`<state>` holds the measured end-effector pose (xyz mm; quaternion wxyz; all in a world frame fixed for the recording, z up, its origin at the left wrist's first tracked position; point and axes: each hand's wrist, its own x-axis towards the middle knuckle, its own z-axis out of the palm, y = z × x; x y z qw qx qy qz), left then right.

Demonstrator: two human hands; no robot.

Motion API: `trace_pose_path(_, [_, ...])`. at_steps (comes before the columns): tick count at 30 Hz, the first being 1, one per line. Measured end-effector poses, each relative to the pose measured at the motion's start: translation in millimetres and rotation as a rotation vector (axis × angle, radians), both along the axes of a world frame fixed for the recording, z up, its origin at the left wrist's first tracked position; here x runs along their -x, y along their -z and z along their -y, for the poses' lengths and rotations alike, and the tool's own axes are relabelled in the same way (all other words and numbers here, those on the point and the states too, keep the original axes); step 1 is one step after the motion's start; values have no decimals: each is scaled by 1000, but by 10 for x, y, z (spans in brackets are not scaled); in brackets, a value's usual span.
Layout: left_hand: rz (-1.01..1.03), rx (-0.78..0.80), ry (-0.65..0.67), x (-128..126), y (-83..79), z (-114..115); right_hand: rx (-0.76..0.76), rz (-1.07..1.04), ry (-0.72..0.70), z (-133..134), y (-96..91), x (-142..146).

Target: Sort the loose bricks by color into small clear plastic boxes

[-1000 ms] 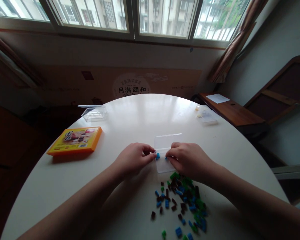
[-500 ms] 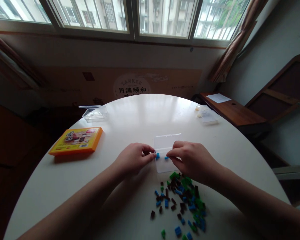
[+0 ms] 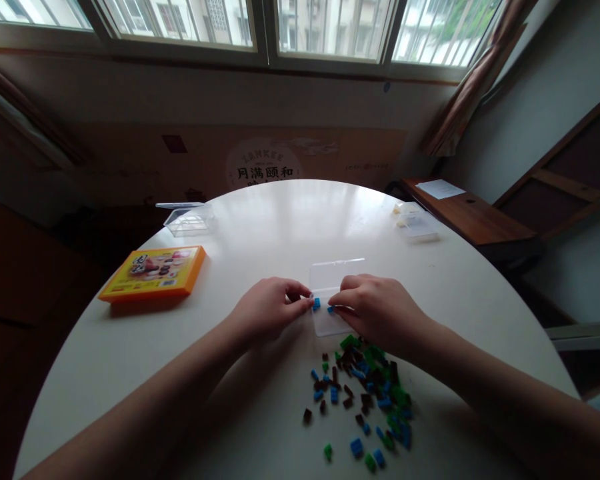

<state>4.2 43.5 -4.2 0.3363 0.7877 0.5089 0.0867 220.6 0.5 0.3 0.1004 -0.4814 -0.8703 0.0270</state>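
A shallow clear plastic box point(image 3: 325, 327) lies open on the table, its lid point(image 3: 330, 272) folded away from me. My left hand point(image 3: 267, 307) is at the box's left side, thumb and fingertips closed on a small blue building brick point(image 3: 317, 304). From the right, my right hand point(image 3: 380, 307) reaches over the box and pinches another, smaller blue brick point(image 3: 331, 309) between thumb and index finger. A short gap separates the two bricks. The right hand covers the box's right side. Just nearer to me spreads a loose pile of brown, green and blue bricks point(image 3: 334, 395).
The round white table point(image 3: 260, 227) carries an orange-yellow game box point(image 3: 155, 272) at left. A clear container point(image 3: 190, 221) stands at the far left edge, and another clear box point(image 3: 417, 225) at the far right. Beyond is a wooden side table point(image 3: 485, 217) with paper.
My right hand has moved slightly left with its small blue brick, closer to the brick at my left fingertips. The whole view has shifted slightly; the left hand keeps its grip.
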Motion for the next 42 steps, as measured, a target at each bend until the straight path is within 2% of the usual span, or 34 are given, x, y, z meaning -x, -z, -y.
trace_pose_path(8, [-4, -4, 0, -14, -16, 6, 5, 7, -12, 0, 2, 35])
trace_pose_path(25, [10, -9, -2, -10, 11, 1, -9, -39, 79, -1, 57, 34])
trace_pose_path(42, [1, -33, 2, -7, 51, -4, -7, -119, 65, -44, 164, 44])
